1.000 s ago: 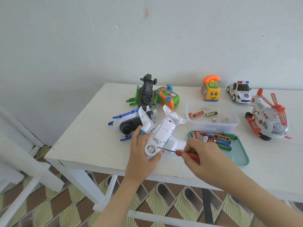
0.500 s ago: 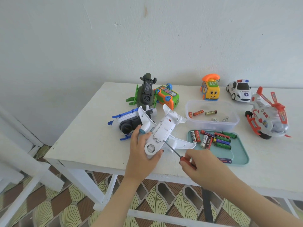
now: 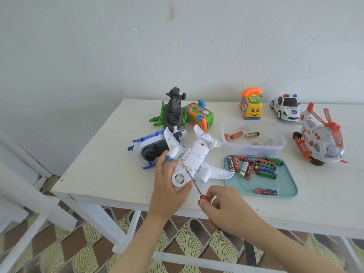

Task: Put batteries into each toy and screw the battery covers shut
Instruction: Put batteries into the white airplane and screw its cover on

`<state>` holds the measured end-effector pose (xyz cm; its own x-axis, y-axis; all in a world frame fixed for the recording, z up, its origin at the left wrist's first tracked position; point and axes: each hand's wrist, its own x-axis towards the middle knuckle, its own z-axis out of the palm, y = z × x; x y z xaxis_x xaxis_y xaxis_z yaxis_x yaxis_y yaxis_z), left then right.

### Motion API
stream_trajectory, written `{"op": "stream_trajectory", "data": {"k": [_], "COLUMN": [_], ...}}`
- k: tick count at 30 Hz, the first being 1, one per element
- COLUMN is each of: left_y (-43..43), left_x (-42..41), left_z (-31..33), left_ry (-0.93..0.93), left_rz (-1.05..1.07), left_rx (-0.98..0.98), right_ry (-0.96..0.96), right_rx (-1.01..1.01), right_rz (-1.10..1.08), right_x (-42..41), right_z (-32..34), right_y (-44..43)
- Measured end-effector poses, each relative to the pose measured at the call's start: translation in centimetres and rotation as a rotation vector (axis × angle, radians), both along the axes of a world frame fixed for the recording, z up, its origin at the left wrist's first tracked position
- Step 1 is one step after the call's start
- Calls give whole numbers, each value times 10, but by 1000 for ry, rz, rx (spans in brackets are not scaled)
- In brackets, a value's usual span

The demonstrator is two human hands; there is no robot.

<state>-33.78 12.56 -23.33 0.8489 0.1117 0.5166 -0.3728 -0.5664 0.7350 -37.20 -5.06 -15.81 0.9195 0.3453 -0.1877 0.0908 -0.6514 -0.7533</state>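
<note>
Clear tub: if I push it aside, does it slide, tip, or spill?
Probably slides easily: the tub looks thin plastic and holds few batteries, so likely light. Tipping seems unlikely, as it is low and wide. The loose batteries would probably roll about inside.

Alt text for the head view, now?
At a white table, the left hand holds an upturned white toy plane while the right hand puts a red-handled screwdriver to its battery cover. Other toys, a clear tub and a teal tray of batteries lie beyond.

I'm seeing glossy plastic on the plane [image 3: 195,154], clear plastic on the tub [image 3: 254,149], matt paint on the bench [image 3: 110,166].
</note>
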Motion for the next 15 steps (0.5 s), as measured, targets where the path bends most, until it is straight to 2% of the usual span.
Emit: {"op": "stream_trajectory", "data": {"k": [5,15], "left_y": [0,0], "left_x": [0,2], "left_z": [1,-1], "left_ry": [-2,-7], "left_rz": [-3,-12], "left_rx": [-16,-15], "right_ry": [34,-66], "right_rx": [89,123], "right_rz": [-37,-137], "right_x": [-5,-16], "right_z": [0,-19], "right_y": [10,20]}}
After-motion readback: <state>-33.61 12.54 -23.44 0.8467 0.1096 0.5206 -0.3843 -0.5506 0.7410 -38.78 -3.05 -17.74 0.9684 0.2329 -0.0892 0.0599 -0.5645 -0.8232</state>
